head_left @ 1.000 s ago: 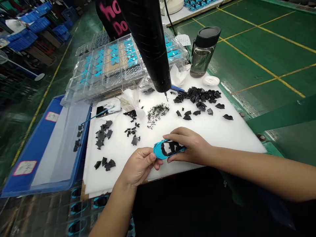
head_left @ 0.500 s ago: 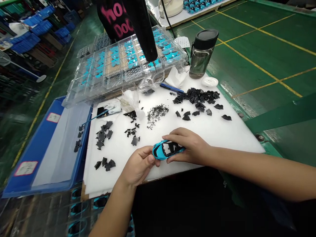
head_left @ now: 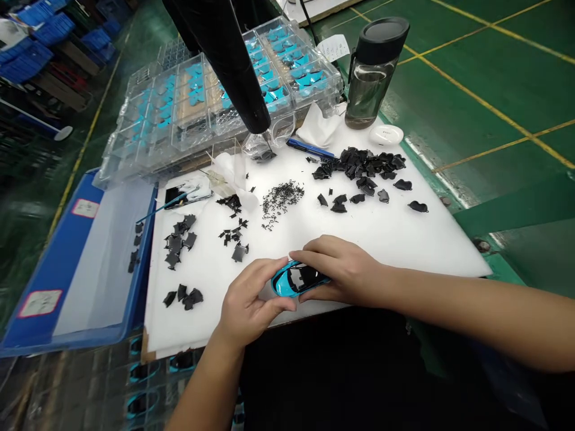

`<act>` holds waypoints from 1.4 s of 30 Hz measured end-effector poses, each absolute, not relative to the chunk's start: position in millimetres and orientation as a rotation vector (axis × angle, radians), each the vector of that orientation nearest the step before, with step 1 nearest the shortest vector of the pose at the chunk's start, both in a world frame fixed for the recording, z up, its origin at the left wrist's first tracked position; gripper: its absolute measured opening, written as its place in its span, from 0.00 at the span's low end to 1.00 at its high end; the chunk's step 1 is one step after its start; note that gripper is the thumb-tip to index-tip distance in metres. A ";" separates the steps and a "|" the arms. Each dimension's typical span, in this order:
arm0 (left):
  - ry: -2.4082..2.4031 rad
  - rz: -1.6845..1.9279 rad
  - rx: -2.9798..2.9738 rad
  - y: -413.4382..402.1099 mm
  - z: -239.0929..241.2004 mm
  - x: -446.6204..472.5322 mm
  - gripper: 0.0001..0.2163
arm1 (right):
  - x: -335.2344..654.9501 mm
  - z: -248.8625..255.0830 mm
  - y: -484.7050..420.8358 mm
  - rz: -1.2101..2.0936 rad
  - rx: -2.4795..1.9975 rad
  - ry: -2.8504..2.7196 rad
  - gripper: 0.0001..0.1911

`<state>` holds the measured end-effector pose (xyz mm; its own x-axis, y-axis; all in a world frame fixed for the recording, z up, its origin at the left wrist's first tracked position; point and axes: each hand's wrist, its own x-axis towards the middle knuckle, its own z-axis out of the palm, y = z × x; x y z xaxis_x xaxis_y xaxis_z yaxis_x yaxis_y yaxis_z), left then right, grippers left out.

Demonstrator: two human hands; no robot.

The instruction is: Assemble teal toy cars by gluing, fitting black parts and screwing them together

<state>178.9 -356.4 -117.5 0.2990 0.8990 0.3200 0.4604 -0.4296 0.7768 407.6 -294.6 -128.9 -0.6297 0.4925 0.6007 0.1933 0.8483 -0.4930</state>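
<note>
**Two-Hand Hold on a Blue Model Car Body (head_left: pixel 284 284)**

**Hold.** The left hand (head_left: pixel 254 302) closes on the near end of the car: its fingers (head_left: pixel 265 272) lie over the upper edge and its thumb (head_left: pixel 275 305) runs along the lower side. The right hand (head_left: pixel 344 269) closes on the far end, with its fingers (head_left: pixel 314 250) curved over the dark roof area. Both hands have hold of the body, which sits between them over the near part of the worktop. Whether it touches the surface cannot be told.

**Handling.** Judged by appearance, the body is small, light and rigid, and its glossy blue finish may be slippery and easily marked. Grip the sides of the shell, and avoid loading any thin roof or window framing.

**Surroundings.** The white plastic sheet (head_left: pixel 404 251) carries loose black moulded parts (head_left: pixel 363 170) in several groups and a heap of tiny black screws (head_left: pixel 282 200). Beyond it stand clear compartment trays (head_left: pixel 305 63) holding cyan parts. A black electric screwdriver (head_left: pixel 224 66) hangs above the trays, and a blue plastic tray (head_left: pixel 90 257) lies to the left.
</note>
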 end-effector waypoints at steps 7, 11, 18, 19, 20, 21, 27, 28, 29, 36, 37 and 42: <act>1.254 1.021 2.045 -360.9 -118.5 180.8 0.27 | 407.0 -130.7 -295.5 0.493 -0.476 -2.266 0.29; 1.293 1.010 2.069 -363.0 -119.4 180.6 0.27 | 407.7 -131.4 -296.3 0.474 -0.487 -2.260 0.29; 1.265 1.007 2.078 -361.1 -118.0 181.5 0.27 | 408.3 -131.9 -296.4 0.472 -0.484 -2.259 0.29; 1.256 1.008 2.067 -360.4 -117.6 181.8 0.27 | 408.1 -131.8 -296.2 0.480 -0.488 -2.261 0.29; 1.249 1.012 2.060 -359.8 -117.3 182.1 0.28 | 407.9 -131.6 -296.0 0.487 -0.491 -2.264 0.29; 1.247 1.018 2.060 -359.3 -116.9 182.4 0.29 | 407.7 -131.2 -295.8 0.490 -0.493 -2.265 0.29; 1.263 1.007 2.114 -361.2 -116.5 181.7 0.29 | 408.2 -129.9 -295.5 0.450 -0.468 -2.297 0.29; 1.272 1.008 2.121 -362.1 -116.8 181.3 0.29 | 408.4 -130.2 -295.7 0.451 -0.468 -2.306 0.29; 1.282 1.010 2.128 -363.0 -117.1 181.0 0.29 | 408.6 -130.6 -295.9 0.456 -0.471 -2.313 0.29; 1.302 1.024 2.162 -364.8 -117.4 180.8 0.27 | 408.6 -130.5 -296.9 0.487 -0.472 -2.315 0.29; 1.301 1.021 2.165 -364.7 -117.3 180.8 0.27 | 408.5 -130.0 -296.9 0.485 -0.473 -2.312 0.29; 1.305 1.024 2.170 -364.9 -117.1 181.2 0.26 | 408.0 -128.2 -296.6 0.477 -0.481 -2.314 0.27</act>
